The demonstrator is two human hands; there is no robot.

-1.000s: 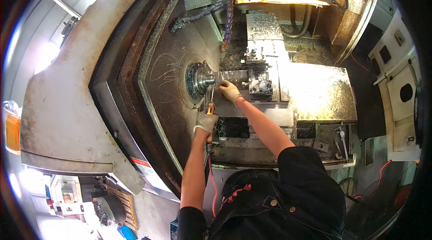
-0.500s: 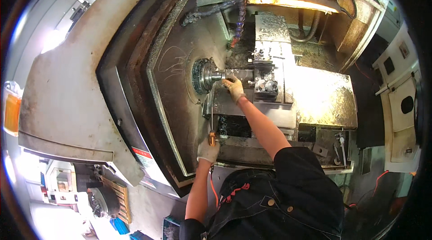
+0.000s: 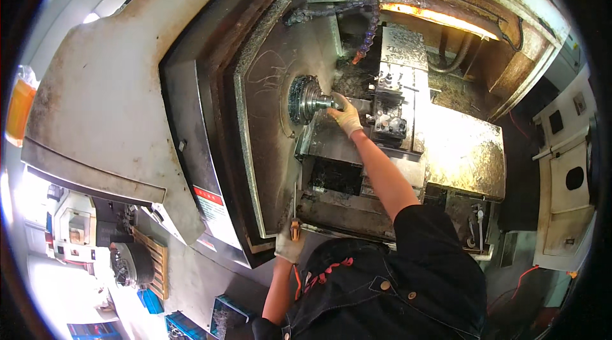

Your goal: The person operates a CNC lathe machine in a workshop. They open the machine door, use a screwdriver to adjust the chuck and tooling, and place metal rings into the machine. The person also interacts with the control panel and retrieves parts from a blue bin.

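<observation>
My right hand (image 3: 345, 117), in a pale work glove, reaches into the lathe with its fingers curled round the end of a shiny cylindrical metal workpiece (image 3: 325, 101). The workpiece sticks out of the round chuck (image 3: 305, 100) on the left wall of the chamber. Lower down, by the chamber's front edge, my gloved left hand (image 3: 290, 247) is closed on an orange air blow gun (image 3: 295, 230). Its long thin nozzle points up and away from me, well short of the chuck, and an orange hose (image 3: 298, 281) runs down from the hand.
Just right of my right hand stands the tool post (image 3: 390, 117) with its bolts and blocks. A segmented coolant hose (image 3: 366, 40) hangs above. Calipers (image 3: 479, 225) lie at the right front of the machine bed. A slanted door (image 3: 197, 149) borders the left side.
My left hand has drawn the air blow gun back toward my body, away from the chuck. My right hand stays at the workpiece. The whole view has shifted slightly.
</observation>
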